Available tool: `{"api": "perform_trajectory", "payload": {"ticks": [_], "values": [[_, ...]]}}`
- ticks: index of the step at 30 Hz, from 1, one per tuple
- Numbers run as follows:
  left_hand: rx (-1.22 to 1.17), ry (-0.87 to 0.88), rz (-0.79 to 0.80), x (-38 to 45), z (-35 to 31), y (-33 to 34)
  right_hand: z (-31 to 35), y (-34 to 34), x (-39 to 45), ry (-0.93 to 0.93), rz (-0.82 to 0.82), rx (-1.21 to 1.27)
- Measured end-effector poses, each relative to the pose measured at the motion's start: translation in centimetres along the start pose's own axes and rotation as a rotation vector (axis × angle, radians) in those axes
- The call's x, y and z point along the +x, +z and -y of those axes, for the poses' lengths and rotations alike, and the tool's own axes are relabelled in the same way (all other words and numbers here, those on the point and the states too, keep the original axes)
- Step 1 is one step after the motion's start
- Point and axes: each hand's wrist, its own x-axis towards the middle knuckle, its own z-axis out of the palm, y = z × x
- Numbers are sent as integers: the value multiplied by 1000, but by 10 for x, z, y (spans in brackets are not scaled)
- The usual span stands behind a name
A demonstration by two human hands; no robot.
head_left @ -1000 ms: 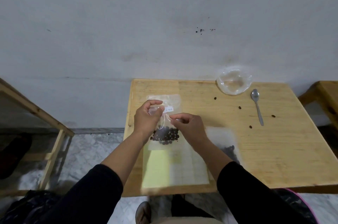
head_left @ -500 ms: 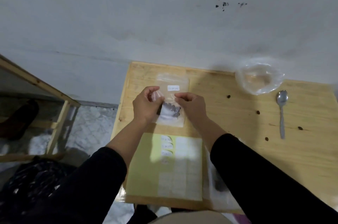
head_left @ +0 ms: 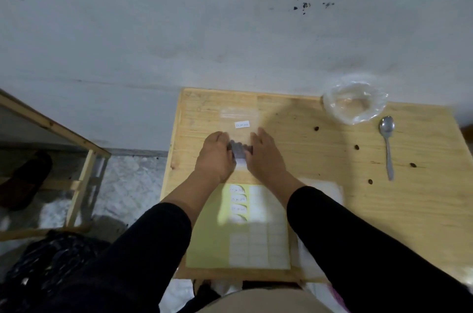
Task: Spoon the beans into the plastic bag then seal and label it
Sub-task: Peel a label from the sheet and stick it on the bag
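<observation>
Head camera looks down at the pale wooden bench (head_left: 294, 156), and both hands sit close together at its left half. Left hand (head_left: 217, 156) lies palm down with the fingers spread flat and fairly straight, pressing on the clear plastic bag (head_left: 240, 131) at its left side. Between the two hands a dark clump of beans (head_left: 238, 150) shows through the plastic, touching the fingertips of both. Right hand (head_left: 265, 156) mirrors it, palm down, fingers extended, pressing the right side of the bag. The bag lies flat on the bench and reaches out beyond the fingertips, with a small white written label (head_left: 242, 124) stuck on it just past the hands. Below the wrists lies a yellow-backed sheet of white stickers (head_left: 245, 230), partly under the black sleeves. Right of the right forearm, a white sheet (head_left: 325, 187) peeks out. Farther right of the right hand, loose dark beans (head_left: 356, 147) dot the wood, well apart. Beyond them, a crumpled clear plastic bowl (head_left: 354, 103) sits near the far edge, and a metal spoon (head_left: 387, 145) lies just beside it, bowl end away.
</observation>
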Motion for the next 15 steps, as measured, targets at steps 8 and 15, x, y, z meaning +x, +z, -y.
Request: {"api": "perform_trajectory", "payload": {"ticks": [8,15], "values": [[153,334,-109,-44,-18,-19,9,-22,-61,-97,-151,-263],[109,634,-79,-95,-43,5,-15,-33,-140,70,-273,-168]]}}
